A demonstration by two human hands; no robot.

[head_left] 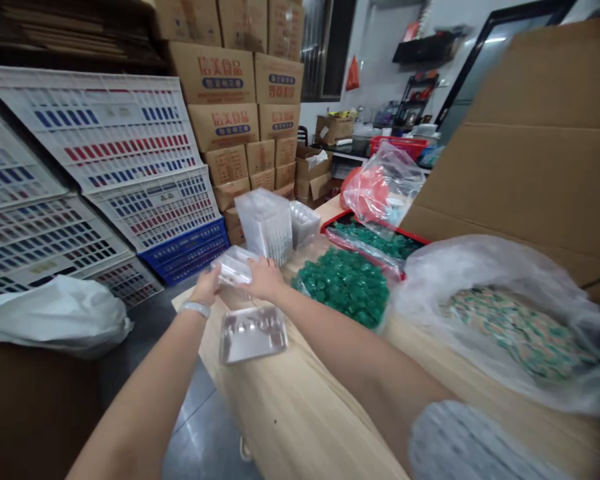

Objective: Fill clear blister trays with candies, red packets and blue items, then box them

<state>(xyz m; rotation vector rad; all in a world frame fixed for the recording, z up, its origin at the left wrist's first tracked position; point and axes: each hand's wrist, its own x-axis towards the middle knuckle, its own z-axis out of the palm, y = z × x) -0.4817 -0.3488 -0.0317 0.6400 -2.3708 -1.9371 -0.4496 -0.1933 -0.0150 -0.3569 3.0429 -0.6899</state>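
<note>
Between my two hands is a clear plastic tray (236, 264), gripped at its sides at the table's far left. My left hand (207, 285) is closed on its left edge. On its right side, my right hand (265, 277) has its fingers curled over the edge. Nearer to me, another clear plastic tray (253, 335) lies on the wooden table (300, 407). Just behind my hands stands a tall stack of clear trays (264, 223), with a second stack (305, 223) beside it. Right of my right hand lies a heap of green wrapped pieces (345, 283).
A red-rimmed tray (415, 237) with more green pieces stands behind the heap. At the right is a clear bag (430, 280) of small multicoloured packets. Cardboard boxes (215, 73) and white crates (115, 120) are stacked at the back and left; a cardboard flap (540, 147) rises at right.
</note>
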